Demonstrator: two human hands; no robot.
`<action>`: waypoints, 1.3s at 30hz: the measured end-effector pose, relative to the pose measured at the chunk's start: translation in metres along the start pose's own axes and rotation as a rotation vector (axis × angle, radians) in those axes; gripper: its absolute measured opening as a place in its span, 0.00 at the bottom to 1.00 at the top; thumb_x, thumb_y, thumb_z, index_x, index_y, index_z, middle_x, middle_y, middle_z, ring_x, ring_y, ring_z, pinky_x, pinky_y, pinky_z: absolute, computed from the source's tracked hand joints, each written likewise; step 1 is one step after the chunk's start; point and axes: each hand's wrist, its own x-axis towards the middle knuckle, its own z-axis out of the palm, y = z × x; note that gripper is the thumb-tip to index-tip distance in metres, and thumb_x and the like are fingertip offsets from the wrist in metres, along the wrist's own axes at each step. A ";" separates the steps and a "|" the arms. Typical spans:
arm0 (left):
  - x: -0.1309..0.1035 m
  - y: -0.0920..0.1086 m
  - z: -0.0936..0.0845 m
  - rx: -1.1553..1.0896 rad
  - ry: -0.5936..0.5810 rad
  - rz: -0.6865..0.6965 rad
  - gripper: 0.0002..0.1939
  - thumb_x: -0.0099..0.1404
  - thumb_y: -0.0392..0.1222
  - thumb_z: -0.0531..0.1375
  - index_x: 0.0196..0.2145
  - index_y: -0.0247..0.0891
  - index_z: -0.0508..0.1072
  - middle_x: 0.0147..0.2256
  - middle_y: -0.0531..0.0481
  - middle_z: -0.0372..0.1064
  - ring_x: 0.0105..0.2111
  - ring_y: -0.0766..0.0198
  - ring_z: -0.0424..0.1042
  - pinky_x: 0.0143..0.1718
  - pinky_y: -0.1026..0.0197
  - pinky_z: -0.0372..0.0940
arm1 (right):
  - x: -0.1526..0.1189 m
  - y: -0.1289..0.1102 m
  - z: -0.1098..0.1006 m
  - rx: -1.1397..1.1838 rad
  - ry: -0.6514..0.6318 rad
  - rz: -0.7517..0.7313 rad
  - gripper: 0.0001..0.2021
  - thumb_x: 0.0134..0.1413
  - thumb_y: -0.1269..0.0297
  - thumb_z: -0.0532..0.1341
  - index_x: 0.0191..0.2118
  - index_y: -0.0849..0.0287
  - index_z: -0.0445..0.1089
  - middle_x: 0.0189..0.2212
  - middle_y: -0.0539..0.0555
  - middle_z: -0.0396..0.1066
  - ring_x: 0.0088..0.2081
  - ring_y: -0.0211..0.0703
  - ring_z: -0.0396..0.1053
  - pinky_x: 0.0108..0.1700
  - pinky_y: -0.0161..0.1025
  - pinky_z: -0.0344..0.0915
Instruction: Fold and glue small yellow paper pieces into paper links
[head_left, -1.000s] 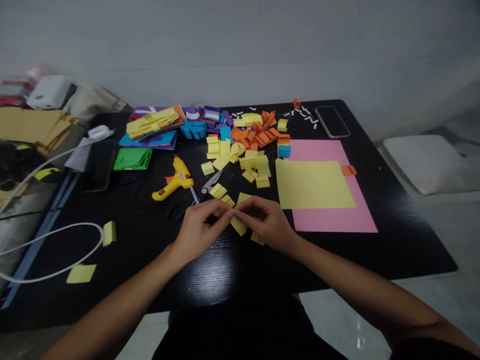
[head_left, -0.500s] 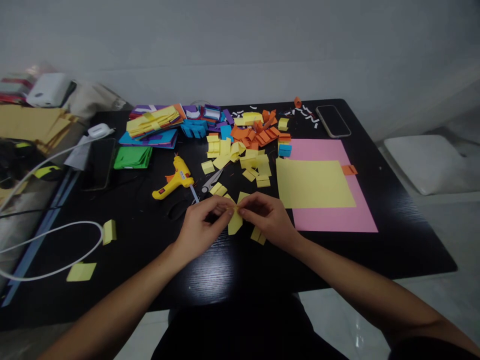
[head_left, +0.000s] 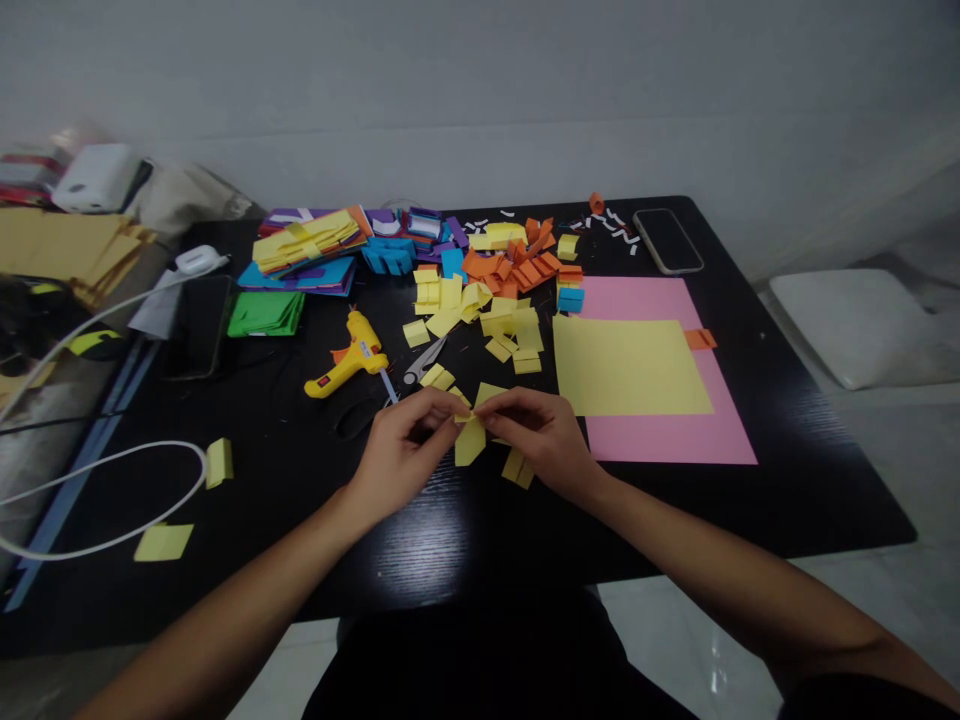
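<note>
My left hand [head_left: 409, 440] and my right hand [head_left: 541, 432] meet at the middle of the black table, thumbs and forefingers pinching a small yellow paper piece [head_left: 466, 417] between them. Most of that piece is hidden by the fingertips. Just below and behind it lie other yellow paper pieces [head_left: 470, 445]. A folded yellow slip [head_left: 517, 468] rests under my right hand. Beyond my left hand are scissors [head_left: 424, 360], partly covered, and a yellow glue gun [head_left: 349, 355] lying on its side.
Loose yellow folded papers [head_left: 517, 325] and orange ones [head_left: 517, 268] are heaped ahead. A yellow sheet [head_left: 630, 365] overlaps a pink sheet [head_left: 675, 440] on the right. A phone [head_left: 667, 240] lies at the back right. Stacked coloured papers [head_left: 307, 250] and a white cable [head_left: 202, 460] are on the left.
Both hands stay nearly in place, with only slight finger movement around the small yellow paper. Nothing else on the table has visibly moved.
</note>
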 end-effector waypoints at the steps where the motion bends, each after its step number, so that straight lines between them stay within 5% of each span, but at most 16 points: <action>1: 0.000 0.000 0.000 0.007 0.002 0.012 0.03 0.67 0.35 0.62 0.38 0.39 0.76 0.29 0.53 0.74 0.26 0.69 0.70 0.28 0.68 0.66 | 0.000 0.000 0.000 0.000 -0.005 0.000 0.04 0.55 0.61 0.70 0.35 0.54 0.81 0.33 0.51 0.80 0.36 0.42 0.77 0.42 0.41 0.76; 10: -0.003 0.001 -0.004 0.161 0.000 0.149 0.07 0.67 0.30 0.59 0.39 0.38 0.76 0.36 0.49 0.77 0.34 0.65 0.75 0.37 0.64 0.69 | -0.001 0.003 0.002 0.026 0.014 0.002 0.11 0.51 0.58 0.74 0.37 0.57 0.78 0.34 0.52 0.81 0.37 0.42 0.79 0.44 0.40 0.77; 20: -0.002 -0.002 0.003 0.134 0.004 0.015 0.06 0.69 0.42 0.64 0.41 0.38 0.77 0.33 0.50 0.77 0.30 0.66 0.74 0.34 0.64 0.70 | -0.002 0.006 0.004 0.018 0.049 -0.045 0.09 0.51 0.59 0.75 0.37 0.55 0.80 0.36 0.52 0.82 0.39 0.44 0.81 0.48 0.44 0.79; 30: -0.002 -0.002 0.001 0.132 0.028 0.070 0.04 0.69 0.41 0.64 0.39 0.39 0.78 0.33 0.51 0.78 0.29 0.67 0.74 0.34 0.65 0.70 | 0.000 0.003 0.003 -0.043 0.012 -0.048 0.07 0.54 0.59 0.73 0.36 0.55 0.81 0.34 0.51 0.82 0.37 0.43 0.80 0.45 0.43 0.78; 39: 0.000 -0.001 0.001 -0.038 0.044 -0.110 0.06 0.65 0.42 0.68 0.36 0.37 0.82 0.31 0.49 0.79 0.27 0.66 0.72 0.28 0.64 0.66 | -0.004 0.004 0.004 -0.127 0.074 -0.103 0.07 0.57 0.58 0.71 0.35 0.56 0.80 0.33 0.52 0.81 0.36 0.43 0.79 0.41 0.41 0.77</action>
